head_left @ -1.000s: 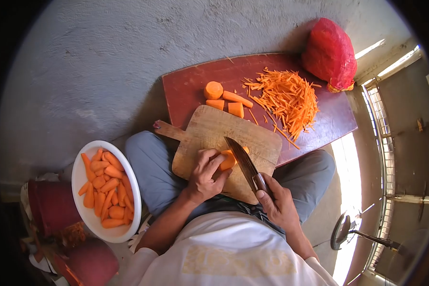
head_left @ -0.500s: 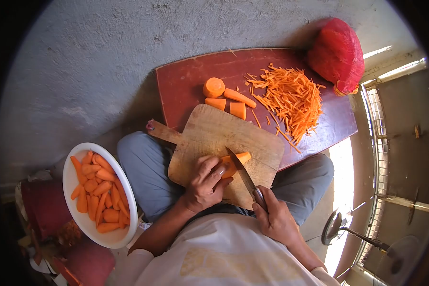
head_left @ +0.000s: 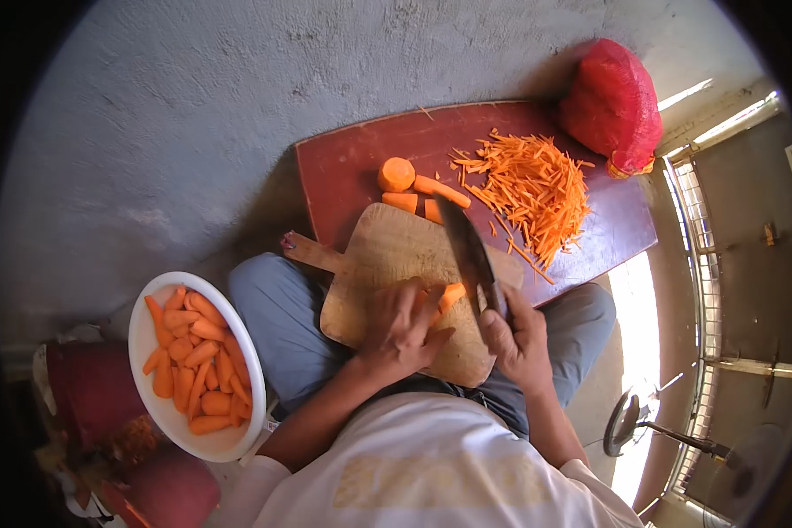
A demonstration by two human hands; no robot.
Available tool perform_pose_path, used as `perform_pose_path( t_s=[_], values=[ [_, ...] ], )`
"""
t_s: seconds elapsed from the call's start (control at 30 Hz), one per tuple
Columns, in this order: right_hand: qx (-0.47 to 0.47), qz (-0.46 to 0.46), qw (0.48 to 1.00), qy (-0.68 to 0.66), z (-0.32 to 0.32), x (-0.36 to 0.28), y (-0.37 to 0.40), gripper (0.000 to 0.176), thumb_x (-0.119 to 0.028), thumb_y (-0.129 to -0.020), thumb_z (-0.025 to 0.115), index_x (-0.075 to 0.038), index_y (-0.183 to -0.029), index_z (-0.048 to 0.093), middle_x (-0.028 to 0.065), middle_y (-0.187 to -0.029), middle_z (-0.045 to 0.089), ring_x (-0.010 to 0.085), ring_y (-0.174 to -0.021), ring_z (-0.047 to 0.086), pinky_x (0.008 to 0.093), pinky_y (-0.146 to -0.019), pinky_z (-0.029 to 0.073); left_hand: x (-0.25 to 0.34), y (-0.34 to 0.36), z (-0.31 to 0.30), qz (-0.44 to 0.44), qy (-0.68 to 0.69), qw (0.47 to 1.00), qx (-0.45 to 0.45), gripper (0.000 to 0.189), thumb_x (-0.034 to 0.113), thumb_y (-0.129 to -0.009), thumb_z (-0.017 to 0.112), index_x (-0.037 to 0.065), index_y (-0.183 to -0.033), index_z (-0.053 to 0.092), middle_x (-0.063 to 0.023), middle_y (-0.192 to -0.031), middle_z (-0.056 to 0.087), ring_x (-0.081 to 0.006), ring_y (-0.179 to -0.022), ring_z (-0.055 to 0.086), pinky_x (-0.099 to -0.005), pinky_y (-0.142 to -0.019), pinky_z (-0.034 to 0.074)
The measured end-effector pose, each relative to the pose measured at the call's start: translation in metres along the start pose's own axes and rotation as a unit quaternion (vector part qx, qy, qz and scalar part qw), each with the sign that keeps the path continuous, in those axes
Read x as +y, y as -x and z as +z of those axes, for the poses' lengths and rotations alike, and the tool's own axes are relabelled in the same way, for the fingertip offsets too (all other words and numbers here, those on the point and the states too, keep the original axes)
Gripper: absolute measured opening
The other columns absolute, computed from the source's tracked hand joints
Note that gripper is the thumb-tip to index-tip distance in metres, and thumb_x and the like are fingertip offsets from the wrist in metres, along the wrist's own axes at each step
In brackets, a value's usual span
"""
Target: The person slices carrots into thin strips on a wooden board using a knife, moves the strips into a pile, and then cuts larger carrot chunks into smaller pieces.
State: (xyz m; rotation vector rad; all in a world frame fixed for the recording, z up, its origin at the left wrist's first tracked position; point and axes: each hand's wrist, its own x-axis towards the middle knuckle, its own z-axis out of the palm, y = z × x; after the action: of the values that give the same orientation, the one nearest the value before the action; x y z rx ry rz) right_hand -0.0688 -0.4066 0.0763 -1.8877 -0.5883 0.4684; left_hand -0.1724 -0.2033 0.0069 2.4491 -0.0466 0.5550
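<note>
A wooden cutting board lies across my lap, its handle pointing left. My left hand is closed over a carrot piece on the board, hiding most of it. In my right hand is a knife, gripped by its handle. Its blade is raised, to the right of the carrot and pointing away from me. Beyond the board's far edge lie a thick carrot chunk and several cut pieces, and to their right a heap of carrot sticks.
A dark red tabletop stands against the grey wall. At its far right corner sits a red mesh sack. On my left is a white basin full of peeled carrots. A fan stands at the lower right.
My right hand has lifted the knife off the carrot and moved slightly up and right, with the blade swung upright. My left hand stays on the carrot. The view has shifted slightly.
</note>
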Motion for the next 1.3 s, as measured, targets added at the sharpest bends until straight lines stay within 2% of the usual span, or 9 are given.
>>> perform_pose_path(
  t_s=[0.03,0.07,0.13,0.4,0.5,0.7,0.93,1.1,1.3],
  values=[
    [0.025,-0.039,0.999,0.017,-0.002,0.012,-0.009,0.042,-0.028,-0.113,0.071,-0.003,-0.146,0.066,0.0076,-0.079,0.061,0.0148,-0.067,0.060,0.0348,-0.063,0.050,0.000,-0.009,0.004,0.013,-0.031,0.999,-0.013,0.058,0.021,-0.091,0.083,0.004,-0.143,0.065,-0.0186,-0.127,0.062,-0.0399,-0.116,0.063,-0.0536,-0.100,0.052],
    [0.029,0.041,0.997,-0.056,-0.007,0.017,-0.010,0.040,-0.025,-0.114,0.069,-0.003,-0.147,0.067,0.0021,-0.081,0.063,0.0085,-0.063,0.056,0.0286,-0.059,0.046,-0.005,-0.012,0.010,0.026,-0.033,0.999,-0.023,0.055,0.020,-0.091,0.082,0.004,-0.141,0.066,-0.0181,-0.124,0.063,-0.0388,-0.114,0.064,-0.0522,-0.098,0.053],
    [0.061,0.040,0.984,-0.162,-0.011,0.031,-0.021,0.041,-0.021,-0.114,0.066,-0.003,-0.150,0.066,-0.0043,-0.083,0.061,0.0042,-0.060,0.051,0.0241,-0.056,0.042,-0.015,-0.020,0.018,0.052,-0.038,0.997,-0.045,0.048,0.017,-0.091,0.080,0.003,-0.136,0.068,-0.0172,-0.119,0.065,-0.0364,-0.108,0.065,-0.0493,-0.094,0.056],
    [0.137,0.000,0.961,-0.240,-0.027,0.068,-0.021,0.041,-0.026,-0.113,0.064,0.002,-0.143,0.064,-0.0016,-0.079,0.059,0.0057,-0.053,0.051,0.0231,-0.048,0.041,-0.047,-0.125,0.021,0.116,-0.018,0.993,-0.008,0.042,0.008,-0.089,0.085,0.004,-0.129,0.072,-0.0157,-0.115,0.068,-0.0376,-0.109,0.068,-0.0485,-0.096,0.055],
    [0.123,-0.010,0.965,-0.232,-0.025,0.069,-0.021,0.043,-0.025,-0.112,0.066,0.003,-0.144,0.064,-0.0024,-0.080,0.060,0.0055,-0.052,0.052,0.0236,-0.048,0.041,-0.057,-0.152,0.042,0.153,-0.037,0.986,-0.048,0.032,0.015,-0.092,0.082,0.005,-0.122,0.075,-0.0160,-0.119,0.067,-0.0347,-0.117,0.065,-0.0500,-0.103,0.047],
    [0.116,-0.002,0.965,-0.234,-0.026,0.069,-0.017,0.046,-0.021,-0.111,0.066,0.002,-0.151,0.062,-0.0030,-0.081,0.060,0.0054,-0.052,0.052,0.0237,-0.049,0.041,-0.077,-0.162,0.061,0.148,-0.134,0.978,-0.065,0.045,0.029,-0.092,0.086,0.012,-0.132,0.073,-0.0204,-0.139,0.064,-0.0386,-0.135,0.056,-0.0573,-0.110,0.040],
    [0.123,0.018,0.962,-0.244,-0.022,0.067,-0.018,0.046,-0.023,-0.109,0.069,0.002,-0.147,0.064,-0.0025,-0.083,0.060,0.0062,-0.053,0.052,0.0243,-0.048,0.041,-0.084,-0.126,-0.011,0.088,-0.137,0.987,0.011,0.055,0.028,-0.091,0.089,0.006,-0.139,0.075,-0.0181,-0.143,0.064,-0.0354,-0.139,0.057,-0.0518,-0.114,0.042],
    [0.131,0.036,0.961,-0.242,-0.025,0.077,-0.019,0.039,-0.015,-0.111,0.067,-0.001,-0.148,0.064,-0.0046,-0.083,0.059,0.0051,-0.054,0.052,0.0236,-0.047,0.042,-0.096,-0.063,-0.099,0.051,-0.201,0.977,0.054,0.034,0.017,-0.089,0.090,0.001,-0.118,0.079,-0.0136,-0.118,0.075,-0.0328,-0.116,0.070,-0.0491,-0.105,0.048],
    [0.154,0.025,0.970,-0.186,-0.021,0.075,-0.017,0.034,-0.022,-0.113,0.066,-0.004,-0.141,0.069,-0.0045,-0.085,0.061,0.0014,-0.056,0.049,0.0211,-0.048,0.037,-0.108,0.067,-0.199,-0.107,-0.341,0.925,0.131,0.021,0.008,-0.092,0.085,0.000,-0.110,0.079,-0.0136,-0.103,0.078,-0.0346,-0.100,0.073,-0.0470,-0.094,0.053]
  ],
)
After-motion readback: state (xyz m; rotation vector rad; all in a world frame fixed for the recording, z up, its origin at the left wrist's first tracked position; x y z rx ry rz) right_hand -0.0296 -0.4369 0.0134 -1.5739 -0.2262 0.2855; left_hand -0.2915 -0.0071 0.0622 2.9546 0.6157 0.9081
